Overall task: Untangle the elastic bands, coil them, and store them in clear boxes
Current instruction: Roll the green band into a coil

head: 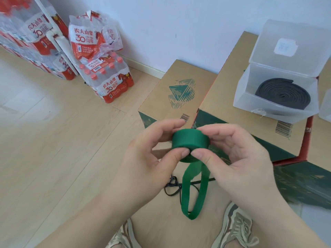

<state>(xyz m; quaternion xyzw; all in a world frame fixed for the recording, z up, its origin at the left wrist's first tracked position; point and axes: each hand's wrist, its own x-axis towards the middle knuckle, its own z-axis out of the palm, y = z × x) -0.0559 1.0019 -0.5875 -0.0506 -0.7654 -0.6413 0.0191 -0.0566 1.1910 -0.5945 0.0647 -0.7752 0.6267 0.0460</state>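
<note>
A green elastic band (190, 141) is partly rolled into a thick coil at the centre of the view, held above the floor. My left hand (152, 149) grips the coil from the left, thumb on its near face. My right hand (238, 151) pinches it from the right, thumb beside the left thumb. A loose green loop (194, 192) hangs down from the coil between my shoes. A clear box (279, 108) with its lid up stands on a cardboard carton at the right and holds a coiled black band (283, 94).
A thin dark band (172, 187) lies tangled on the wooden floor under the loop. Two cardboard cartons (172, 97) stand ahead and to the right. Packs of bottled water (107, 77) sit against the wall at the left. Another clear box's edge (326, 104) shows far right.
</note>
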